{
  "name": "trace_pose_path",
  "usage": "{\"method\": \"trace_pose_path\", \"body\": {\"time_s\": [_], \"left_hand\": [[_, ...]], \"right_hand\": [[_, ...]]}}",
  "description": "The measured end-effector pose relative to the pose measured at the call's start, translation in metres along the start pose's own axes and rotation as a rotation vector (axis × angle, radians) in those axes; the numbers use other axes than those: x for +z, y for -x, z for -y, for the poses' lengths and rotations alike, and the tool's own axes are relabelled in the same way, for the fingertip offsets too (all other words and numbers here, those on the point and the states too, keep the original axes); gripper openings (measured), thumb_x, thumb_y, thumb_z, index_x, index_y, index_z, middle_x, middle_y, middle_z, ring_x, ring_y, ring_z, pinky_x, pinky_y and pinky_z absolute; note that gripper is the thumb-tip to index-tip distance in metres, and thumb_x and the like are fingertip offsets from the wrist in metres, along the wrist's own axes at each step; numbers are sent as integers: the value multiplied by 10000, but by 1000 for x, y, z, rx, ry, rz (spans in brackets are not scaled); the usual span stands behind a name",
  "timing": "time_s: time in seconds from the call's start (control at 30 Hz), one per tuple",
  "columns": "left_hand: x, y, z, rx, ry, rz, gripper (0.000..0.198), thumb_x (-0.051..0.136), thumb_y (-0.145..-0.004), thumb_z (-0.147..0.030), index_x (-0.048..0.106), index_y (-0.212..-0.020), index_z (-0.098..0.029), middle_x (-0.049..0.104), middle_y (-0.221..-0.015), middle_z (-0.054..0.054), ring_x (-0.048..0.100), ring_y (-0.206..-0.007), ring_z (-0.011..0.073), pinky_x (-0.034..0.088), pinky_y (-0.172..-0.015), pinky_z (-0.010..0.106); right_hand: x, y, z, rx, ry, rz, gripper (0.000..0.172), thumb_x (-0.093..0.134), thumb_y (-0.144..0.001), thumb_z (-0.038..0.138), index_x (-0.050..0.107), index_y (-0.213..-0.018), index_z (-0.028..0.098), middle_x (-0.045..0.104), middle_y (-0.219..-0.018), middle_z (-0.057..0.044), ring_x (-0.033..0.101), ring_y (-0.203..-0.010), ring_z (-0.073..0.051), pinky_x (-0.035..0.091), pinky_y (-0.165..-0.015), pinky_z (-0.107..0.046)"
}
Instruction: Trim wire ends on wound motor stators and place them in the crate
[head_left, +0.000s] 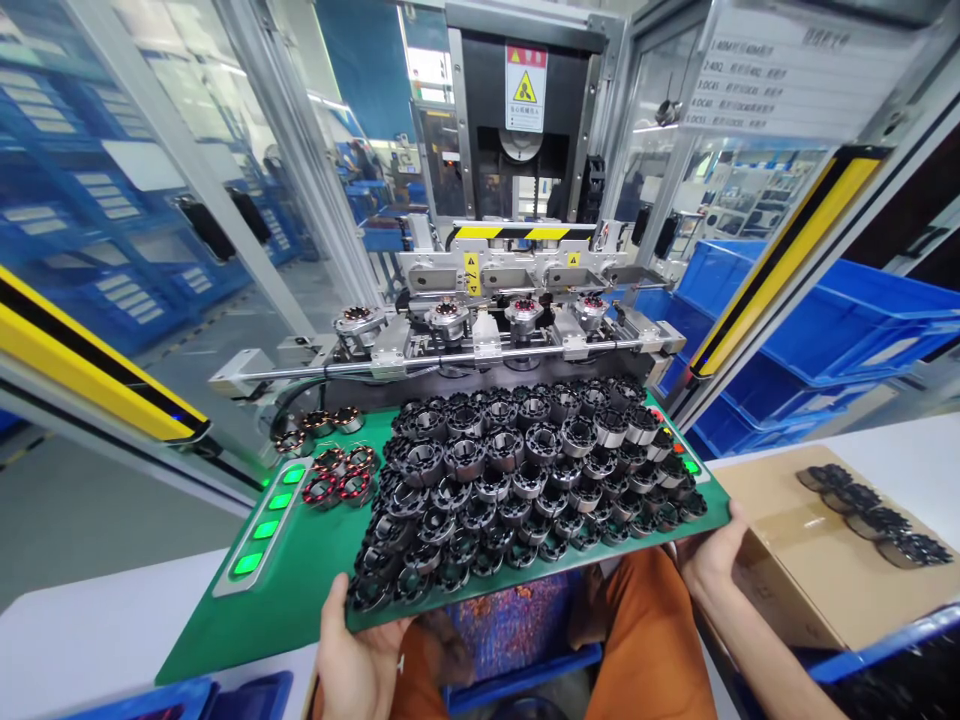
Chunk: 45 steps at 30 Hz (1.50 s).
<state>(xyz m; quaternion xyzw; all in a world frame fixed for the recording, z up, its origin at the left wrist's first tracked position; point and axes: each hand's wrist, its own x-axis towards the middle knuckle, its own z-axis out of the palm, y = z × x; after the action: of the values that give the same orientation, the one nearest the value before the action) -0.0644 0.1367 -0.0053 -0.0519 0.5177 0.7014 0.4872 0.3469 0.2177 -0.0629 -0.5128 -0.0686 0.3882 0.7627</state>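
I hold a green tray (315,590) loaded with several black ring-shaped motor parts (517,470), packed in rows. My left hand (352,655) grips the tray's near left corner, thumb on top of the edge. My right hand (709,555) grips the tray's right near corner, fingers curled under it. The tray lies over the green bench surface in front of a machine. Several copper-wound stators (337,475) lie on the green surface left of the tray's load.
The machine ahead has a fixture row (480,325) carrying wound stators on four stations, behind a yellow-black bar. Lit green buttons (262,525) line the left. A cardboard box (825,560) with black parts sits right, below blue bins (825,320). Yellow light-curtain posts flank the opening.
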Motion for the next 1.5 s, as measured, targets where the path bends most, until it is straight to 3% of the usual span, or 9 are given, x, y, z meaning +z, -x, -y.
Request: {"method": "trace_pose_path", "body": {"time_s": [0.1, 0.3, 0.57, 0.73, 0.93, 1.07, 1.23, 1.5], "left_hand": [[2, 0, 0, 5, -4, -6, 378, 564, -1107, -417, 895, -1077, -239, 895, -1099, 39, 806, -860, 164, 708, -946, 265], [5, 3, -1, -8, -12, -17, 389, 555, -1106, -425, 892, -1082, -231, 895, -1098, 40, 807, -876, 175, 713, -973, 288], [-1, -3, 2, 11, -16, 5, 387, 577, -1088, -427, 881, -1253, -254, 894, -1120, 40, 805, -905, 202, 715, -1036, 359], [-1, -1, 1, 15, -30, 0, 398, 566, -1088, -418, 877, -1273, -251, 894, -1105, 44, 799, -882, 211, 721, -1024, 380], [2, 0, 0, 15, -8, -12, 370, 566, -1100, -393, 883, -1240, -261, 895, -1088, 29, 798, -862, 184, 718, -1018, 348], [3, 0, 1, -1, -2, -4, 379, 548, -1112, -405, 892, -1155, -252, 895, -1077, 29, 811, -863, 168, 713, -955, 284], [5, 2, -1, -2, 3, -11, 386, 545, -1117, -401, 892, -1053, -246, 893, -1055, 22, 803, -809, 139, 695, -881, 220], [4, 2, -1, 3, 7, -20, 370, 551, -1113, -382, 893, -1093, -241, 893, -1047, 31, 795, -792, 148, 708, -879, 242]], "right_hand": [[2, 2, 2, 19, 23, -56, 501, 595, -937, 680, 750, -1122, 242, 748, -896, -3, 601, -675, -196, 524, -557, -310], [4, 4, 3, -7, 42, -48, 562, 627, -910, 718, 757, -1175, 240, 793, -1035, -35, 660, -784, -232, 578, -660, -366], [6, 5, 4, 19, 13, -61, 500, 532, -1003, 633, 772, -1213, 249, 782, -981, 0, 642, -736, -200, 541, -595, -309], [6, 5, 4, 41, -2, -50, 517, 521, -1009, 643, 776, -1214, 243, 789, -975, -5, 677, -758, -212, 654, -738, -382], [4, 3, 2, 14, 8, -48, 511, 574, -962, 668, 765, -1188, 252, 775, -973, 3, 648, -731, -200, 599, -644, -335], [5, 5, 3, 36, 7, -41, 539, 567, -958, 685, 757, -1220, 255, 786, -992, -5, 664, -752, -216, 616, -693, -365], [7, 8, 6, 39, 9, -47, 497, 555, -973, 662, 754, -1169, 251, 766, -921, 1, 613, -680, -200, 588, -652, -353], [4, 3, 2, 25, 16, -44, 522, 573, -958, 680, 755, -1205, 257, 783, -963, -7, 669, -729, -223, 651, -737, -411]]}}
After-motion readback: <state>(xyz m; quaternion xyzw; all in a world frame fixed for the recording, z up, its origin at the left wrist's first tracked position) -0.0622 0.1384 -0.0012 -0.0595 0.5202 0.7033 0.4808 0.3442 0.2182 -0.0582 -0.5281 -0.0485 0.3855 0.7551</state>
